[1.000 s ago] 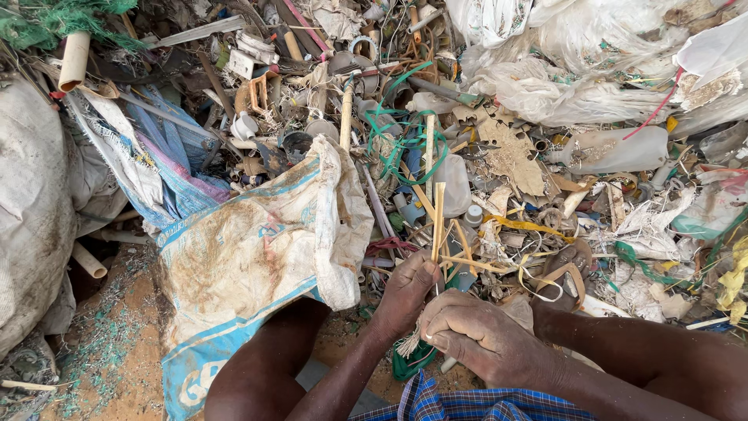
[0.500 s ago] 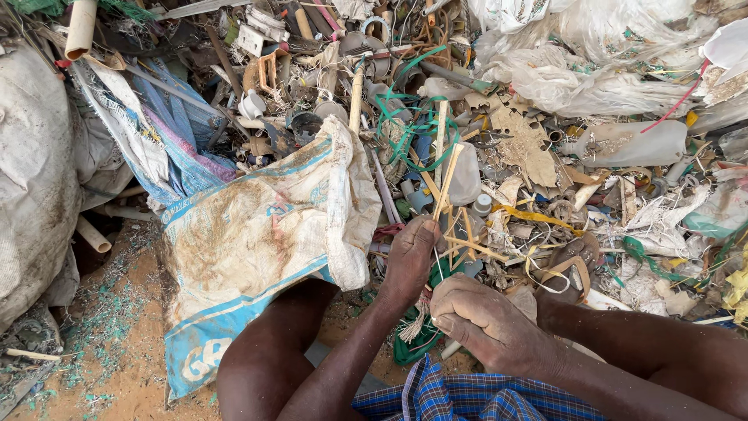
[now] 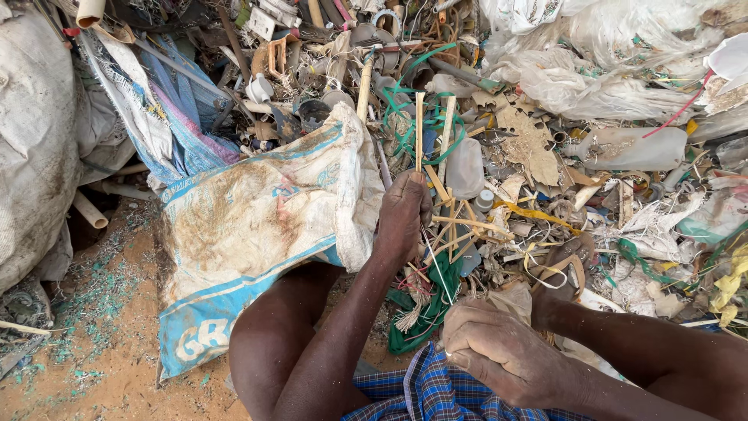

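Nearest: right hand (image 3: pixel 506 355) curled into a loose fist above the blue checked cloth (image 3: pixel 436 390), apparently pinching the end of a thin pale strand (image 3: pixel 436 265), though the pinch itself is hidden. Beyond: left hand (image 3: pixel 403 214) closed around a bundle of thin sticks (image 3: pixel 421 129) standing upright over the scrap. Beside it: dirty white-and-blue sack (image 3: pixel 257 226) lying open-mouthed. Farthest: heap of plastic litter (image 3: pixel 592 148). Step in hand, as judged: gathering sticks from the heap; next move calls for a firm hold while freeing tangled pieces.

woven plastic sack (image 3: pixel 257 226) matt, sticks (image 3: pixel 421 129) perhaps wooden
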